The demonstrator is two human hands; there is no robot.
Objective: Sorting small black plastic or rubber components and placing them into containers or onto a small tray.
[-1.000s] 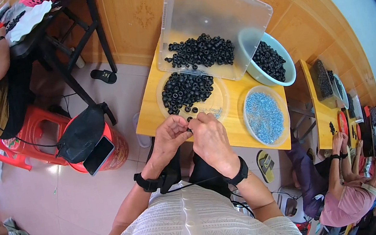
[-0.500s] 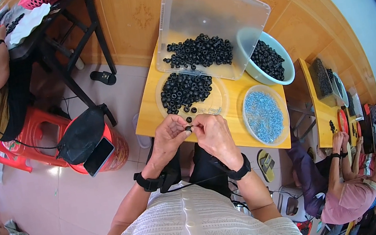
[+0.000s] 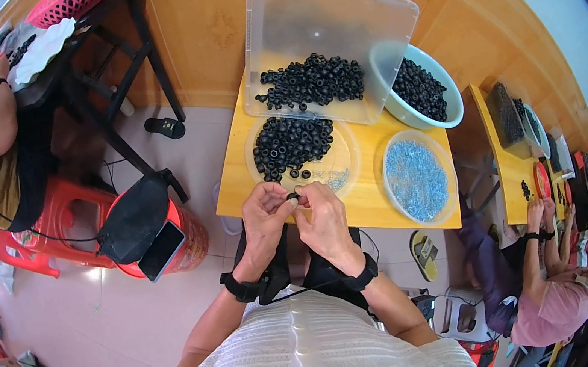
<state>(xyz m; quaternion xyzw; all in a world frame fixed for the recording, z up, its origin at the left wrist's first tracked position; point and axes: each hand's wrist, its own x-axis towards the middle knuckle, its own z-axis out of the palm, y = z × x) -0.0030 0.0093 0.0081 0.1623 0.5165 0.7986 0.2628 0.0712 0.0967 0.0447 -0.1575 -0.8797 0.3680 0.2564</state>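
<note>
Just in front of the table's near edge, my left hand [image 3: 262, 224] and my right hand [image 3: 324, 218] meet. Their fingertips pinch a small black ring-shaped part [image 3: 292, 197] between them. Fingers cover much of it, so its details are hidden. Right beyond the hands lies a shallow round clear dish [image 3: 346, 147]. It carries a heap of similar black ring-shaped parts [image 3: 293, 140] and a small patch of tiny clear pieces [image 3: 337, 178]. A few black parts sit loose at the heap's near side, close to my fingertips.
A clear plastic bin [image 3: 318, 16] on the yellow table [image 3: 233, 181] holds more black parts. To its right stands a pale blue bowl [image 3: 454, 102] of them. Tiny bluish pieces [image 3: 417, 182] fill a round tub. A phone [image 3: 161, 250] rests atop a red bucket. Other people work on both sides.
My right hand has shifted slightly left and turned, its fingers now bunched closer to the left hand's. Both hands still pinch at the same spot. The whole view has moved slightly.
</note>
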